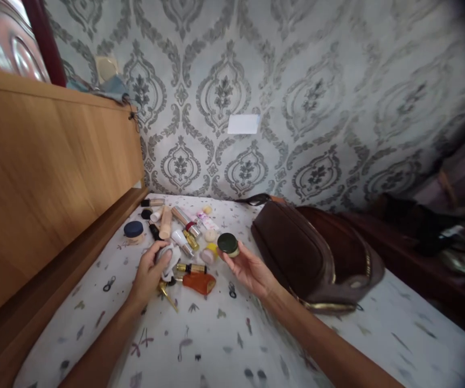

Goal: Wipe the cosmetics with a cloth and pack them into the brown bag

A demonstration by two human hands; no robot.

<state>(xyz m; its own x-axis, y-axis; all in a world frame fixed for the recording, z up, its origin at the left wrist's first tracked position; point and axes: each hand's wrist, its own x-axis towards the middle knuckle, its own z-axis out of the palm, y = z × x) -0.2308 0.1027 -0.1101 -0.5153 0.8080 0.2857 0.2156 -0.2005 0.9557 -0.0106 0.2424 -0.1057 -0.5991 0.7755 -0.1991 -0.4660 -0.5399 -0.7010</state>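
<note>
My right hand (252,269) is closed around a small jar (228,244) with a dark green lid, held up off the sheet. In my left hand (149,269) is a crumpled white and grey cloth (169,260), pinched between thumb and fingers. Near the cloth lie a gold-and-black tube (192,268), an orange-brown pouch-like item (200,283) and a thin gold item (169,297). Beyond the hands are several cosmetics, among them a beige tube (165,223), a white and silver tube (182,242) and a yellow-lidded jar (210,253). A jar with a navy lid (133,230) stands to the left.
A brown bag (292,248), its zipped top open, lies on the patterned sheet (200,345) to the right. The wooden furniture panel (54,156) borders the left side. Behind everything rises a wallpapered wall (224,91) with a white plate (243,124).
</note>
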